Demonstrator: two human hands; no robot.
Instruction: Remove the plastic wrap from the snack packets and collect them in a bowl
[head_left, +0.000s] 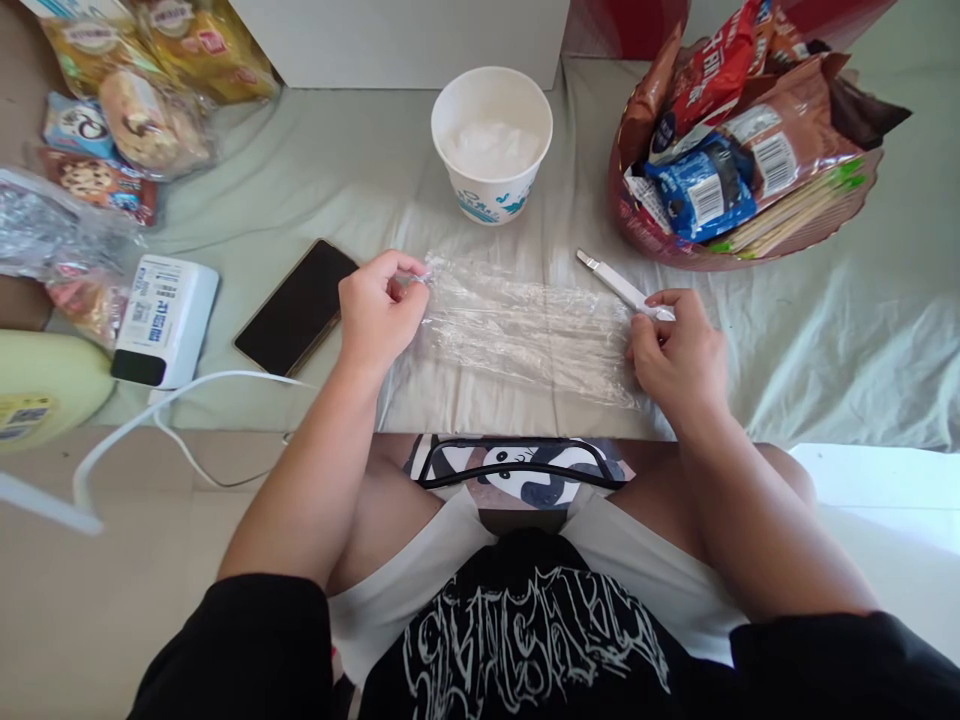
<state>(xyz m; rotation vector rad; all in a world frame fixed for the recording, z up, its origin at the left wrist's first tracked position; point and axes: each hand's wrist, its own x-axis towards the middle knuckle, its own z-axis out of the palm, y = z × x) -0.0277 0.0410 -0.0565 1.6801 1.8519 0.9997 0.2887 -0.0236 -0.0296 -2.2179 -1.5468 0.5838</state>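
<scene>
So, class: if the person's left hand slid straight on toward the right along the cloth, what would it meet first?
The left hand, pinching the crinkled clear plastic bag, would probably run over that bag first, then reach the right hand.

Bare forearms, short black sleeves at lower left and lower right of frame. Black T-shirt point(536, 640) with white gothic lettering, bottom centre. White shorts point(652, 580) above it. No rings or watch visible.
</scene>
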